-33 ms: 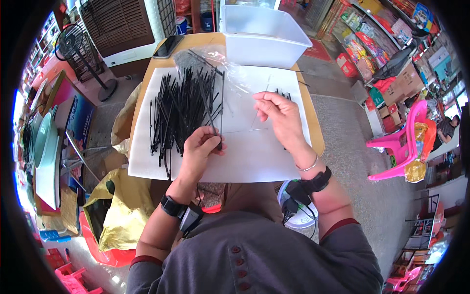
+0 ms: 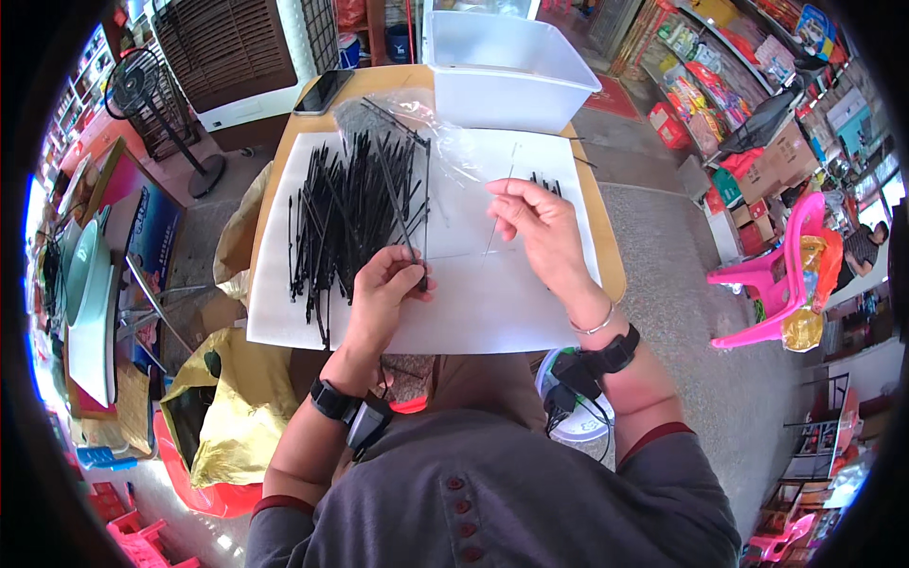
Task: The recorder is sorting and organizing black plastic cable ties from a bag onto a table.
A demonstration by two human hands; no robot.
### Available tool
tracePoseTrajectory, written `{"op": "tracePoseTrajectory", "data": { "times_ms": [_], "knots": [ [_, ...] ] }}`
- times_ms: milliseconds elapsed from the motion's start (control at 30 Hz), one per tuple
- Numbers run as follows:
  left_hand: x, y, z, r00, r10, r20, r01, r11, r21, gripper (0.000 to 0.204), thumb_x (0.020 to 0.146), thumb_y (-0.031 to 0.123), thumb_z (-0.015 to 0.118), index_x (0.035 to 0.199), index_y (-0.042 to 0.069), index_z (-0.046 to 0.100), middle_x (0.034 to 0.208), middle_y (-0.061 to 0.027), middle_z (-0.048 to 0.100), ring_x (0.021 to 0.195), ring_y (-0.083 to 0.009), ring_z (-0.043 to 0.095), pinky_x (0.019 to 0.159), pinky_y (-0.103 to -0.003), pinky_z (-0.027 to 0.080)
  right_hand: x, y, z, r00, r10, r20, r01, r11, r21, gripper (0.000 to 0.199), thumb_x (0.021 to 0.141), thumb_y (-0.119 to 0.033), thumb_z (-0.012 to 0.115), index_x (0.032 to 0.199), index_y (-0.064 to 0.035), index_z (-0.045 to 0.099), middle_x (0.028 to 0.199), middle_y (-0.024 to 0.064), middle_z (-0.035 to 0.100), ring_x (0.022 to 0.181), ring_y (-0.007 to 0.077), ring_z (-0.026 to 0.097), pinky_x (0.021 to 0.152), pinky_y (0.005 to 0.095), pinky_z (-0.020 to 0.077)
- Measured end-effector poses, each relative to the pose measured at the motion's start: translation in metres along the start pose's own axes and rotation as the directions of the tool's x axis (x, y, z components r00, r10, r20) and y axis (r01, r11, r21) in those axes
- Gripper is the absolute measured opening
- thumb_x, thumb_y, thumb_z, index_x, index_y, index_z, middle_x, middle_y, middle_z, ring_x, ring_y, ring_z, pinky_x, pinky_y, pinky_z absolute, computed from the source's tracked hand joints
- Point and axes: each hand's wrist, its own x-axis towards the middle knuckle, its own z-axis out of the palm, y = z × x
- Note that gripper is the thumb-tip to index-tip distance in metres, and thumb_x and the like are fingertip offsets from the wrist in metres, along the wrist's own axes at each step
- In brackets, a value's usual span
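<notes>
My left hand (image 2: 390, 279) is closed around the lower ends of thin black sticks (image 2: 426, 204), which stand up from my fingers. Just left of it lies a big pile of similar black sticks (image 2: 346, 208) on a white sheet (image 2: 473, 317). My right hand (image 2: 538, 227), fingers bent into a pinch, holds a fine pale wire-like strand (image 2: 490, 239) that shows above and below the fingertips. Another faint thin strand (image 2: 464, 254) runs across the sheet between my hands. Several short black sticks (image 2: 546, 184) lie beyond my right hand, partly hidden by it.
At the table's far side stand a translucent plastic bin (image 2: 511, 85) and a phone (image 2: 325, 92). A crumpled clear plastic bag (image 2: 445, 133) lies by the pile. Left of the table are a yellow sack (image 2: 241, 407) and a fan (image 2: 142, 85); a pink chair (image 2: 781, 284) stands right.
</notes>
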Motion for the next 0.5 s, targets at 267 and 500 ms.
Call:
{"op": "tracePoseTrajectory", "data": {
  "times_ms": [267, 500],
  "knots": [
    [-0.004, -0.001, -0.004, 1.000, 0.015, 0.027, -0.013, 0.999, -0.045, 0.012, 0.089, 0.000, 0.055, 0.101, 0.001, 0.055, 0.091, -0.0073, 0.062, 0.080, -0.0157, 0.063, 0.069, -0.028, 0.053, -0.021, -0.005, 0.003, 0.999, -0.017, 0.034, 0.015, 0.999, 0.032, 0.016, 0.092, -0.004, 0.055, 0.107, -0.0003, 0.059, 0.079, 0.0037, 0.061, 0.065, 0.0073, 0.054, 0.060, 0.0211, 0.0452],
    [-0.004, 0.000, -0.007, 0.996, 0.025, 0.085, -0.024, 1.000, -0.019, 0.016, 0.088, 0.001, 0.056, 0.104, 0.003, 0.056, 0.095, -0.0071, 0.062, 0.082, -0.0157, 0.062, 0.072, -0.028, 0.052, -0.030, -0.010, -0.005, 0.991, -0.029, 0.131, 0.014, 0.993, 0.118, 0.016, 0.093, -0.003, 0.053, 0.107, 0.0027, 0.058, 0.088, 0.0051, 0.062, 0.073, 0.0131, 0.061, 0.075, 0.0289, 0.0541]
  ]
}}
